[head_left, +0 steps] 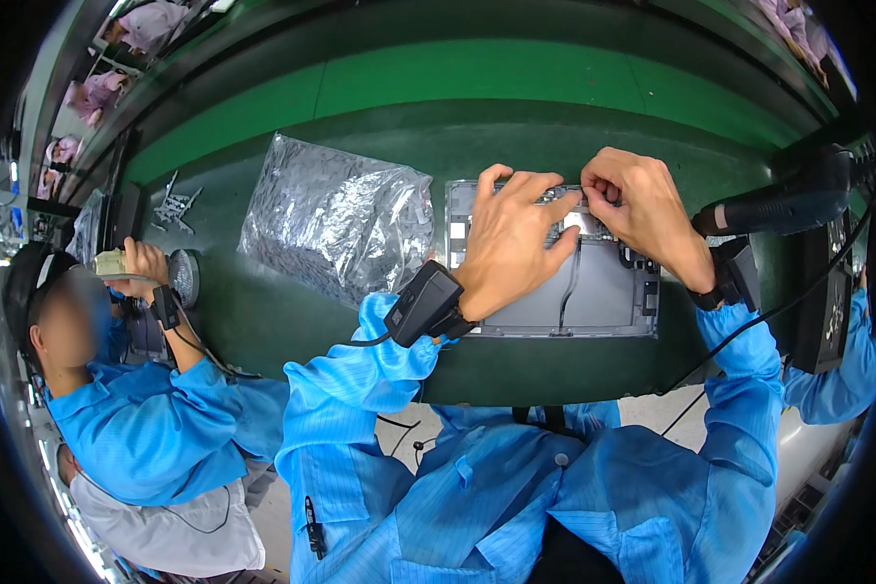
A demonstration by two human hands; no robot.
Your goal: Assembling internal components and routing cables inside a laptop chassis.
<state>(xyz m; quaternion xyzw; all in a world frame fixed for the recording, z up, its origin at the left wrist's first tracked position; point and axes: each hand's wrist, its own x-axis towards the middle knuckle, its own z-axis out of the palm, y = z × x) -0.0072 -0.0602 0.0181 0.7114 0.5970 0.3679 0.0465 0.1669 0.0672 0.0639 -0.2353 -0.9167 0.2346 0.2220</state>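
Observation:
A flat grey device casing (608,292), like an opened laptop or tablet, lies on the green bench in front of me. Its inner parts show along the far side, and a thin black ribbon cable (571,282) runs down its middle. My left hand (518,234) rests over the casing's far left part, fingers spread. At the far right edge my right hand (644,200) is closed in a pinch, thumb against fingers; whatever lies between them is hidden. Between the two hands a small silvery plate (584,222) shows on the casing.
A clear plastic bag (336,224) full of small grey pieces lies left of the casing. Loose pale strips (175,206) are farther left. A black cylindrical tool (774,204) and a dark cable (793,304) are at right. A co-worker (156,409) sits at left.

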